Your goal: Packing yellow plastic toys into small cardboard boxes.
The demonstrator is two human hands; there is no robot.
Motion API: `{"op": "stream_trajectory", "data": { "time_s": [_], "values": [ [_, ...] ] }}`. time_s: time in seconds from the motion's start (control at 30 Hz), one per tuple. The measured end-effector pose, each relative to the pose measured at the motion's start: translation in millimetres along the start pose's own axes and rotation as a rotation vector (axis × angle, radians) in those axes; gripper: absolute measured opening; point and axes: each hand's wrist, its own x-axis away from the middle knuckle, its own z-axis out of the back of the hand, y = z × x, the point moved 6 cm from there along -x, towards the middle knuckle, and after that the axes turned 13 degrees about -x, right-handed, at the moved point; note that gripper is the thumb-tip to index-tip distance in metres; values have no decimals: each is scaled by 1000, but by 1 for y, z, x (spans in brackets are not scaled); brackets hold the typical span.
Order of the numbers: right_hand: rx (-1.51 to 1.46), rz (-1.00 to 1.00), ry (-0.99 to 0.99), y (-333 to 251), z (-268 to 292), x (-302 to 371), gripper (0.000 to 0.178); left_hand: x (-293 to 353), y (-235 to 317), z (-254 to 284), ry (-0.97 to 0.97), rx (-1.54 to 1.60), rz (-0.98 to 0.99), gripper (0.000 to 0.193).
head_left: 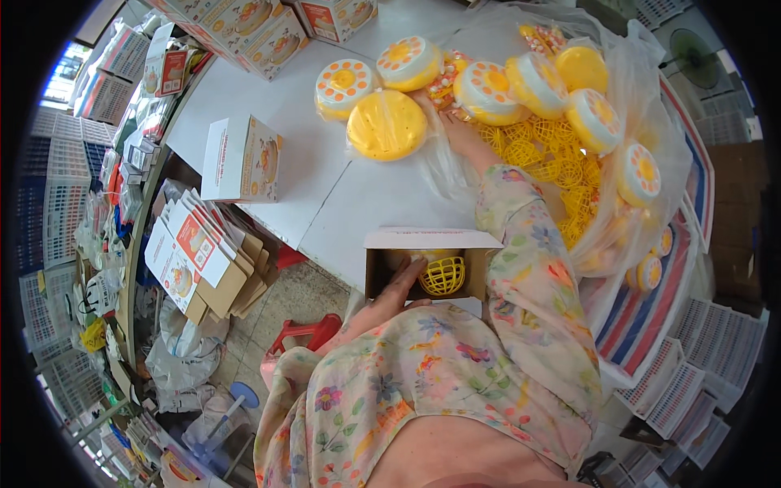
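Note:
A small open carton stands at the table's near edge. Inside it lie a yellow plastic cage ball and a partly hidden rounded item. My left hand reaches in with fingers stretched out, beside the ball. My right hand extends to the far pile, its fingers apart at a clear packet of small orange-and-white pieces. Its fingertips are partly covered. Close by are a round yellow unit in clear wrap and white-and-yellow round units with orange dots. Several more cage balls lie to the right.
A large clear plastic bag surrounds the pile at the right. A closed carton stands on the table at left, above a stack of flattened cartons. More printed cartons line the back. A red stool is below.

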Motion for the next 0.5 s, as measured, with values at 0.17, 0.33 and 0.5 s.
{"op": "stream_trajectory", "data": {
  "time_s": [0.17,0.33,0.5],
  "values": [
    [13,-327,-251,-1,3,15,56,-2,-3,-3,24,-5,-17,78],
    [7,-136,-288,-59,83,54,49,0,7,0,-5,-13,27,74],
    [-1140,-71,-25,-39,146,119,50,3,6,-2,4,-103,9,73]
  ]
}}
